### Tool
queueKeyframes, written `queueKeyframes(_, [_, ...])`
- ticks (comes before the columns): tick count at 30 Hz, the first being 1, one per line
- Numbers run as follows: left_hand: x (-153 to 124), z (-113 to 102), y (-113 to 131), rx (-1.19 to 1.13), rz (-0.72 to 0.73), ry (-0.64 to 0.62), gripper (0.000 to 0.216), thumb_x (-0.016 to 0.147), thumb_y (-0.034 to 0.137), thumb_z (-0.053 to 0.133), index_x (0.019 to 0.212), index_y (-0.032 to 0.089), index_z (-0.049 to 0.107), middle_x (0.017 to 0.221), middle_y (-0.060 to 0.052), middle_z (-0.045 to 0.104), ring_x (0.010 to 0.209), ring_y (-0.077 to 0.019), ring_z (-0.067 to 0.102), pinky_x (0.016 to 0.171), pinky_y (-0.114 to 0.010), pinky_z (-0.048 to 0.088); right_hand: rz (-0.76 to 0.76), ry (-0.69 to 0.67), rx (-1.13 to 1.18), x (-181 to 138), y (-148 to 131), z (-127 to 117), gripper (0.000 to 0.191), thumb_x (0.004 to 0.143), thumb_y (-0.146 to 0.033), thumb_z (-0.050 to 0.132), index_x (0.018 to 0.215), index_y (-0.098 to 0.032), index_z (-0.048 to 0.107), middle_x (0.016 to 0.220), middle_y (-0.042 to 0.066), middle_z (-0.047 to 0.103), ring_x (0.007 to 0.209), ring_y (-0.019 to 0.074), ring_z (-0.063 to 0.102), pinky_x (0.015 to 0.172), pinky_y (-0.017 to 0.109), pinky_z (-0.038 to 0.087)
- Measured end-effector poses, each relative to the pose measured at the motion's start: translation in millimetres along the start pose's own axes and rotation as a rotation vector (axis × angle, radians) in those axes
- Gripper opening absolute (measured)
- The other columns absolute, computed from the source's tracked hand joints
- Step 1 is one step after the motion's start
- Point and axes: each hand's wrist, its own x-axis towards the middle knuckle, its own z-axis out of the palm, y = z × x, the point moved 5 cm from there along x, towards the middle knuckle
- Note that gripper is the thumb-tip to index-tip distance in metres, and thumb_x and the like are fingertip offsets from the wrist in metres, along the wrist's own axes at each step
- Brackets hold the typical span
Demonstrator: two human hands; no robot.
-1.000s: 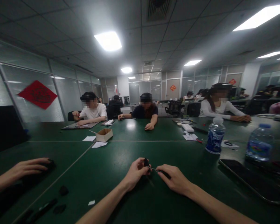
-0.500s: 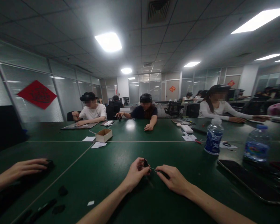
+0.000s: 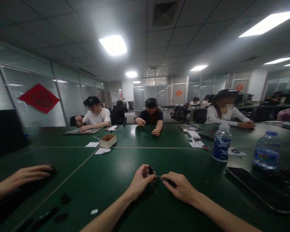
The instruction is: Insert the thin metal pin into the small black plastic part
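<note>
One black part [image 3: 150, 169] pinched between left fingers [image 3: 144, 174], thin tool [image 3: 169, 182] gripped in right fingers [image 3: 175, 176]

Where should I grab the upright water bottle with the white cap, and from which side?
Wrap the right hand around the water bottle at its labelled middle, coming from the near side. It stands upright and round, with bare table before it. That hand pinches a thin tool, so probably set that down first. The left hand holds a small black part.

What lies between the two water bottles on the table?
A white paper slip with a small black ring on it, seen in the head view.
</note>
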Motion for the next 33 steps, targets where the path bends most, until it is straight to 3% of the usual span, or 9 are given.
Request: queueKeyframes(33, [-2.1,-2.4,4.5,-0.054,-0.042,0.085,0.041,0.062,0.03,0.077,0.093,0.015,0.055,0.091,-0.008,0.064,0.081,-0.0188,0.063,0.076,-0.034,0.05,-0.03,0.062,-0.032,-0.7,3.7,1.7,0.027,0.091,-0.032,0.043,0.105,-0.019,0.063,0.082,0.006,0.063,0.068,0.0152,0.059,0.059,0.025,0.046])
